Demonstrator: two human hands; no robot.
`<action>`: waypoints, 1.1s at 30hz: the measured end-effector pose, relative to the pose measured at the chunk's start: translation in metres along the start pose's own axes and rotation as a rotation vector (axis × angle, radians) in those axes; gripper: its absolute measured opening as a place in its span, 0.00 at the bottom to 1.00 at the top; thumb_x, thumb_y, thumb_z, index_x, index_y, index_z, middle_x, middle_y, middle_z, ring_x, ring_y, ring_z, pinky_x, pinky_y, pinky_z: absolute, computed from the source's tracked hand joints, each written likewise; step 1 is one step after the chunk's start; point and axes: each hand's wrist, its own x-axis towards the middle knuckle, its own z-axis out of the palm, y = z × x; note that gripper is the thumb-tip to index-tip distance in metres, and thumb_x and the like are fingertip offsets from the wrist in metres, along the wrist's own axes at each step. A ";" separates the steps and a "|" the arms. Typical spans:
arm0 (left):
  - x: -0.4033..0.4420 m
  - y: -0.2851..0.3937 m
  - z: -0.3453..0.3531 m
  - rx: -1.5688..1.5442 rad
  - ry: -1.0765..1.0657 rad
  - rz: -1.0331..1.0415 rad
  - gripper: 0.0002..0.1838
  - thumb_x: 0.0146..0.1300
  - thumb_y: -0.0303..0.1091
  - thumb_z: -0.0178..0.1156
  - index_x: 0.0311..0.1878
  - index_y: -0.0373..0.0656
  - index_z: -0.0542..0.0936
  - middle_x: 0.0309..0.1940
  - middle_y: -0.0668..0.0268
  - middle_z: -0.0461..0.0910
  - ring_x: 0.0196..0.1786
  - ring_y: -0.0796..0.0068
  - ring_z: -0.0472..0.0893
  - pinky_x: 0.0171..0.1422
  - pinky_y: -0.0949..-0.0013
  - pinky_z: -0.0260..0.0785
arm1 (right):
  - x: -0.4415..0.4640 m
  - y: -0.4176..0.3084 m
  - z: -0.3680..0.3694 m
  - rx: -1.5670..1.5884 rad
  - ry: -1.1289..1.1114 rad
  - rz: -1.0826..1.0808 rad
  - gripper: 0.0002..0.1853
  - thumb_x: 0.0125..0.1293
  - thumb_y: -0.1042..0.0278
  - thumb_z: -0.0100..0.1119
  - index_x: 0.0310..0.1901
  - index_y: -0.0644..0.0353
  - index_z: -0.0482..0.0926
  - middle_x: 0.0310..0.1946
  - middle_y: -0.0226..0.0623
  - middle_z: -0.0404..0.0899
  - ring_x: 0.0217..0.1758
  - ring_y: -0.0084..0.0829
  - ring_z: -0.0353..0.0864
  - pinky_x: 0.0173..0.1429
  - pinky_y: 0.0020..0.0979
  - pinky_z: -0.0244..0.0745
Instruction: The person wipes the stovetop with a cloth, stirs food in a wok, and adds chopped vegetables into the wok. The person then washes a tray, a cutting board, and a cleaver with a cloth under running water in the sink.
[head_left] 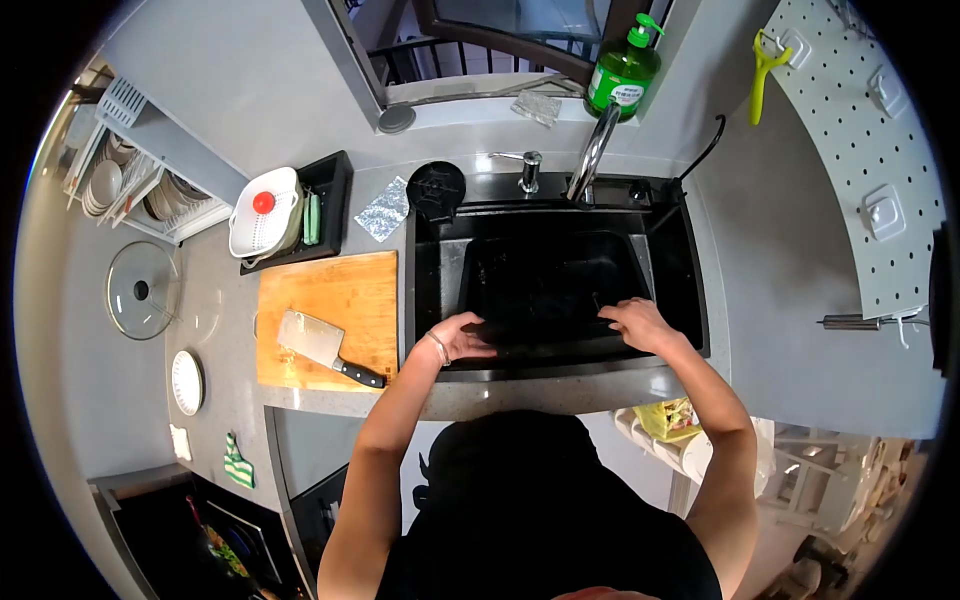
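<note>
Both hands are over the near side of a black sink [697, 290]. My left hand [462, 338], with a bracelet at the wrist, is at the near left of the sink, thumb and fingers apart; I see nothing clearly held in it. At the near right, my right hand [637, 323] has its fingers curled together, pointing down into the sink. Whatever is in those fingers is too dark to make out. Black surfaces inside the sink blend together between the hands. The chrome faucet [597, 150] rises behind the sink.
A cleaver [312, 338] lies on the wooden cutting board [365, 285] left of the sink. Behind it, a white colander [265, 215] sits in a black tray [335, 180]. A green soap bottle [622, 78] stands on the windowsill. A pan of food [225, 550] is at lower left.
</note>
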 end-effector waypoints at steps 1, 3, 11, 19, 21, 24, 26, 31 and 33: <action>0.000 0.000 0.005 -0.084 0.085 0.074 0.26 0.51 0.22 0.52 0.54 0.25 0.60 0.54 0.43 0.65 0.55 0.44 0.70 0.57 0.39 0.66 | 0.003 0.007 0.011 0.031 0.005 -0.022 0.17 0.54 0.70 0.60 0.47 0.54 0.75 0.35 0.44 0.78 0.45 0.45 0.75 0.48 0.41 0.69; -0.004 -0.004 0.018 -0.018 0.261 0.245 0.26 0.51 0.20 0.50 0.55 0.26 0.61 0.49 0.47 0.68 0.53 0.44 0.70 0.54 0.44 0.70 | 0.008 0.015 0.014 0.148 -0.109 -0.033 0.19 0.54 0.68 0.62 0.50 0.55 0.75 0.41 0.43 0.76 0.50 0.43 0.72 0.50 0.39 0.69; -0.026 -0.022 0.033 0.309 0.402 0.684 0.43 0.45 0.14 0.48 0.69 0.51 0.56 0.41 0.65 0.75 0.26 0.78 0.72 0.25 0.77 0.65 | 0.153 0.072 -0.012 0.158 0.633 -0.002 0.27 0.56 0.68 0.59 0.59 0.59 0.66 0.57 0.44 0.66 0.56 0.44 0.68 0.60 0.37 0.63; -0.031 -0.032 0.025 0.294 0.513 0.957 0.42 0.46 0.14 0.49 0.69 0.46 0.54 0.42 0.64 0.75 0.31 0.77 0.74 0.33 0.75 0.69 | 0.184 0.078 -0.005 0.270 0.461 0.173 0.18 0.56 0.71 0.57 0.50 0.57 0.72 0.46 0.43 0.75 0.50 0.46 0.70 0.54 0.40 0.66; -0.037 -0.032 0.032 0.229 0.519 0.911 0.42 0.46 0.15 0.49 0.69 0.46 0.54 0.42 0.63 0.75 0.31 0.76 0.74 0.33 0.75 0.69 | 0.178 0.078 -0.003 0.282 0.476 0.146 0.19 0.56 0.72 0.58 0.51 0.58 0.72 0.48 0.44 0.74 0.52 0.46 0.70 0.56 0.40 0.66; -0.042 -0.031 0.037 0.167 0.528 0.880 0.42 0.47 0.14 0.49 0.69 0.47 0.54 0.41 0.64 0.75 0.30 0.76 0.74 0.32 0.76 0.69 | 0.169 0.074 0.007 0.293 0.628 0.084 0.23 0.54 0.72 0.59 0.53 0.60 0.70 0.50 0.46 0.72 0.55 0.46 0.68 0.59 0.39 0.65; -0.046 -0.031 0.039 0.160 0.529 0.866 0.42 0.46 0.14 0.49 0.69 0.48 0.54 0.40 0.64 0.75 0.30 0.76 0.74 0.31 0.76 0.69 | 0.161 0.072 0.021 0.250 0.846 0.040 0.26 0.53 0.71 0.61 0.56 0.61 0.68 0.53 0.48 0.69 0.57 0.47 0.67 0.61 0.38 0.64; -0.048 -0.036 0.027 0.101 0.466 0.822 0.42 0.45 0.14 0.48 0.68 0.48 0.56 0.41 0.65 0.76 0.31 0.78 0.74 0.30 0.77 0.68 | 0.116 0.083 0.084 1.053 0.625 0.586 0.33 0.53 0.66 0.65 0.60 0.65 0.63 0.59 0.47 0.65 0.62 0.41 0.65 0.62 0.38 0.61; -0.046 -0.038 0.024 0.119 0.425 0.823 0.42 0.45 0.13 0.48 0.68 0.48 0.56 0.42 0.66 0.76 0.31 0.79 0.74 0.30 0.78 0.67 | 0.095 0.079 0.086 1.356 0.206 0.859 0.31 0.53 0.67 0.65 0.60 0.58 0.64 0.55 0.38 0.69 0.56 0.34 0.68 0.58 0.34 0.64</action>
